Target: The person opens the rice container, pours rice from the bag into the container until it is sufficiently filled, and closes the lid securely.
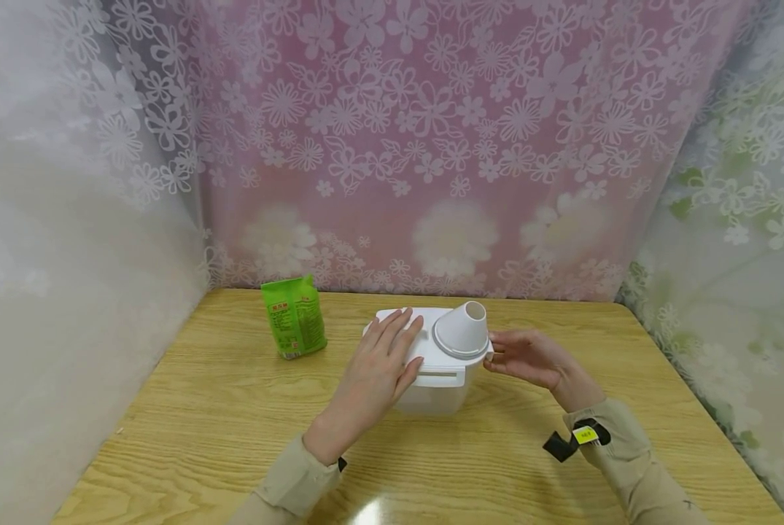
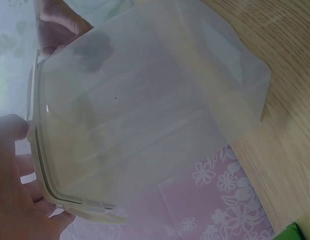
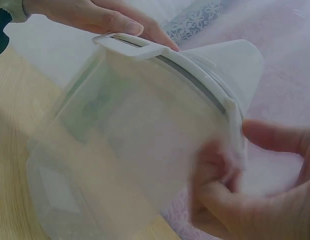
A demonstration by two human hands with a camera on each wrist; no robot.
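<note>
A translucent plastic storage container stands on the table under a white lid. On the lid's right part sits a white cone-shaped spout with a round opening at its tip. My left hand lies across the lid's left part, fingers extended and pressing on it. At the right side my right hand holds the lid's side latch. In the right wrist view the thumb touches the latch from above, and blurred, curled fingers are just below. A front latch hangs along the near edge.
A green printed bag stands upright on the wooden table, left of the container and apart from it. Flower-patterned curtains enclose the table at the back and both sides.
</note>
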